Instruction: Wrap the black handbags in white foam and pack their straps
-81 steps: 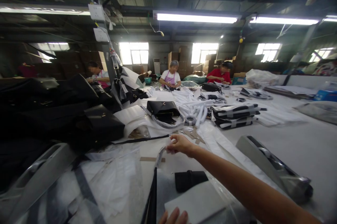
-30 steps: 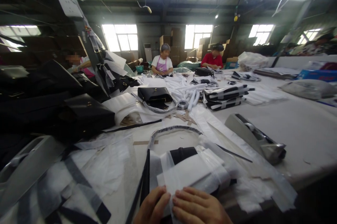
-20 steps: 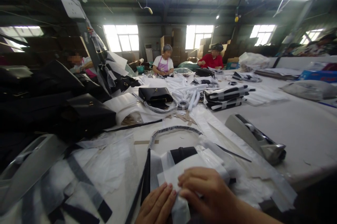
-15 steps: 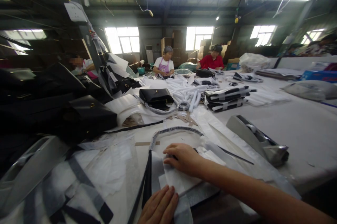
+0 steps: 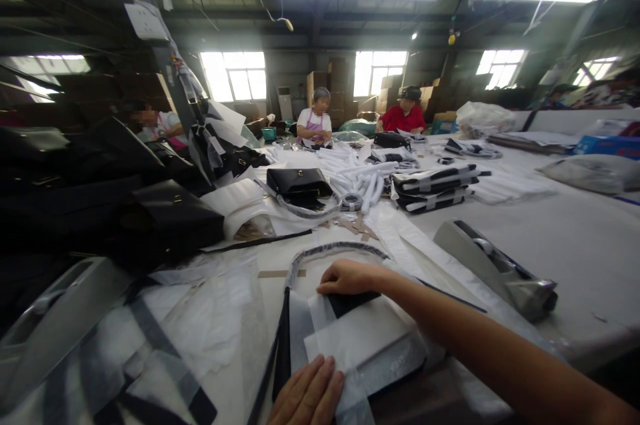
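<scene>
In front of me lies a black bag, partly covered by a white foam sheet and translucent wrapping film. Its strap, wrapped in clear plastic, arches beyond it. My left hand rests flat on the near left part, fingers stretched out over the film. At the far edge of the bag my right hand is closed, its fingers curled down by a translucent strip. What those fingertips hold is hidden.
Grey tape dispensers stand at right and left. Black bags are heaped on the left; another black bag lies ahead beside white foam rolls. Wrapped black pieces are stacked at right. Co-workers sit across the table.
My right hand has moved slightly away from me and its fingers have curled in. The white sheet now shows more fully, with black material uncovered beyond it. My left hand has barely moved.
</scene>
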`<state>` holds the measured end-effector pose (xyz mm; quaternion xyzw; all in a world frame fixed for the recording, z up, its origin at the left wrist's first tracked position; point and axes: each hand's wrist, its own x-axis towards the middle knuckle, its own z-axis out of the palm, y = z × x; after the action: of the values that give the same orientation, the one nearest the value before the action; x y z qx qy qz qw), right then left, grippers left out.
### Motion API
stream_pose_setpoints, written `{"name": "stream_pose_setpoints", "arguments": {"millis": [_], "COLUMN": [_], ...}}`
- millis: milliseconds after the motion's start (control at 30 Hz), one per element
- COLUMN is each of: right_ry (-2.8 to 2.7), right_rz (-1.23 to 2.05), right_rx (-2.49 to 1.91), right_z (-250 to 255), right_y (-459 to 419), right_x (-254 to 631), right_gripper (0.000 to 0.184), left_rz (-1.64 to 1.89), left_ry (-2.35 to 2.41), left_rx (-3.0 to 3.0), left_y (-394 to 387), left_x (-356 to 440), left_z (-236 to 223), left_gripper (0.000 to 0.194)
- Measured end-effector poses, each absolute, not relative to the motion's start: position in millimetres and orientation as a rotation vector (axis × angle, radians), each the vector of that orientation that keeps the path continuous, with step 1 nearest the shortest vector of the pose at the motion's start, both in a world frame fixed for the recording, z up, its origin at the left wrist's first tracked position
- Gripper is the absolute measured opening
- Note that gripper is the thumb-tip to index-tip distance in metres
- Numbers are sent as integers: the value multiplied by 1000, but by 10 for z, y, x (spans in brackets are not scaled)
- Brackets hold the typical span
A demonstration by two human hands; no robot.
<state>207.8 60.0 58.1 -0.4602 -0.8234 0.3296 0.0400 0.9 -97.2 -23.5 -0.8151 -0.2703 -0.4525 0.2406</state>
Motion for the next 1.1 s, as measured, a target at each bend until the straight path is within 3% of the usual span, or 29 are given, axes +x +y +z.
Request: {"name": "stream_pose_setpoints", "arguments": {"millis": [233,433,567,733,867,1100], "right_ry": [-2519,-2359,-2202,-2299,-2480,-2223], "right_rz": [892,649,482,95,-286,-240], "right_rx": [-1420,-1324,-1152,-796,-734,-654], "right_z": [467,699,818,285,-136,-237], "right_y": [500,238,-532,-1441,-1562,-1415], "right_x": [1879,1885,2163,2378,2243,1956], "right_gripper": [25,21,19,24,30,18], "left_rz": [-1401,-1000,-994,-1008,-1012,-994], "left_ry": [-681,-683,-737,-898,-976,-953], "left_rx": [-2060,-2378,-2434,-2526,-2584,-2594], "left_y": [-901,-985,-990,-944,-947,-943], "left_x": [83,-152,-194,-149,-137,-171], "left_z": [-388,-250,-152,-87,-94,-99], "left_gripper": [43,35,34,35,37,38]}}
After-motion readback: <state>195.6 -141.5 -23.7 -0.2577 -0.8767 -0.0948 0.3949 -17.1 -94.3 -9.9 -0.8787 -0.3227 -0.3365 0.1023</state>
